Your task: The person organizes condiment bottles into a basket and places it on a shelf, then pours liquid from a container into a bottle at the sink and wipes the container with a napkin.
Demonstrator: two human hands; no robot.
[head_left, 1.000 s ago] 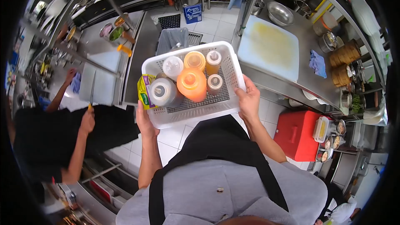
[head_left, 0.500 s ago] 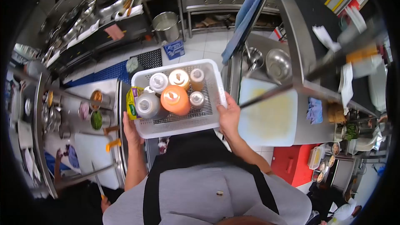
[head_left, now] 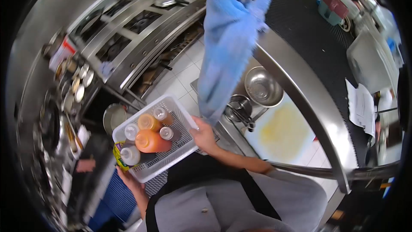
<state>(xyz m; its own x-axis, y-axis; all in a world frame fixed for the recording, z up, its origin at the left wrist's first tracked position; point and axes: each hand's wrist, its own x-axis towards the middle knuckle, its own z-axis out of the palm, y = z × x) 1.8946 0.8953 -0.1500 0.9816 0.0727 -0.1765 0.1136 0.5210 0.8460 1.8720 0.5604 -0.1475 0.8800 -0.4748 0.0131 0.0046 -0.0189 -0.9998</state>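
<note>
A white perforated plastic basket (head_left: 182, 157) is held in front of my body, tilted in view. My left hand (head_left: 130, 181) grips its lower left side, next to a yellow and green packet (head_left: 118, 152). My right hand (head_left: 203, 136) is closed on the right rim, with the thumb on top. Inside stand several squeeze bottles: a large orange one (head_left: 152, 141), a smaller orange-yellow one (head_left: 149, 122), a clear one with pale contents (head_left: 130, 154), and small ones with white caps (head_left: 166, 133). The undersides of both hands are hidden.
A blue cloth (head_left: 225, 38) hangs from the steel shelf (head_left: 296, 81) close by on the right. Beneath it are a metal bowl (head_left: 263, 87) and a stained cutting board (head_left: 285, 131). Stoves (head_left: 137, 38) line the back; a floor mat (head_left: 118, 199) lies at left.
My view has swung to the right, bringing the stoves and the hanging blue cloth closer. The basket stays in both hands and now appears lower and further left, more tilted.
</note>
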